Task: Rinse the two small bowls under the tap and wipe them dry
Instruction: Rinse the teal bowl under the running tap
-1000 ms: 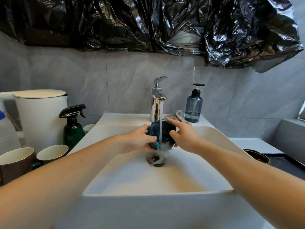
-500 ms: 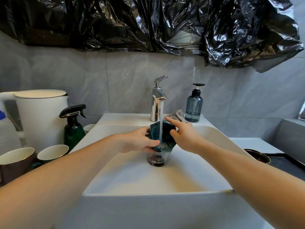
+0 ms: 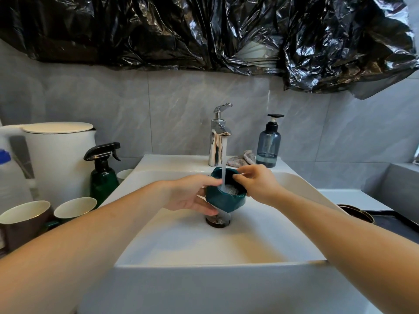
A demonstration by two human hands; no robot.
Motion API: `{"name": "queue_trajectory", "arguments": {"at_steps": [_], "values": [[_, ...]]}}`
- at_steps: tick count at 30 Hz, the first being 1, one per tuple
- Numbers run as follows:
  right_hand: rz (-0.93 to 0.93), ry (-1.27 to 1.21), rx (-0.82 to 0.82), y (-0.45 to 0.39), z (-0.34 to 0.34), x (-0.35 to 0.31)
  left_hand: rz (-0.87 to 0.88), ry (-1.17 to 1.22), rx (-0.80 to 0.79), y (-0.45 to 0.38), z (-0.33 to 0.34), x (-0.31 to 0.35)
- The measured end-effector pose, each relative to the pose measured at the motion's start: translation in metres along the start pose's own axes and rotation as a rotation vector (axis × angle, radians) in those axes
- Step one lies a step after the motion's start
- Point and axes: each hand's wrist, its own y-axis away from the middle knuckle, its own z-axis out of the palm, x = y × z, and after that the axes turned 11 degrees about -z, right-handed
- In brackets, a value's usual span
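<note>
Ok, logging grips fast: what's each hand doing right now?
Left hand: holding the teal bowl from the side and beneath.
Right hand: gripping the same bowl's rim, thumb and fingers pinching it under the running water.

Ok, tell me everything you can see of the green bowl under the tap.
The bowl is small, dark teal green, with faceted outer walls and what looks like a glazed ceramic finish. It is held mouth up, slightly tilted, above the sink drain. The tap stream falls into it and frothy water pools inside. The left hand grips its left side and base; the right hand pinches the far right rim.
</note>
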Motion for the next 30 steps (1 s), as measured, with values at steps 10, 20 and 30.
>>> {"name": "queue_trajectory", "arguments": {"at_steps": [10, 20, 30], "values": [[0.16, 0.006, -0.129, 0.001, -0.003, -0.006, -0.086, -0.017, 0.09, -0.001, 0.001, 0.0], [0.231, 0.021, -0.192, 0.004, -0.005, -0.011, -0.134, -0.039, 0.12, -0.003, 0.002, -0.002], [0.204, -0.012, -0.075, 0.006, -0.005, -0.018, -0.132, 0.091, 0.126, -0.001, 0.006, 0.0]]}}
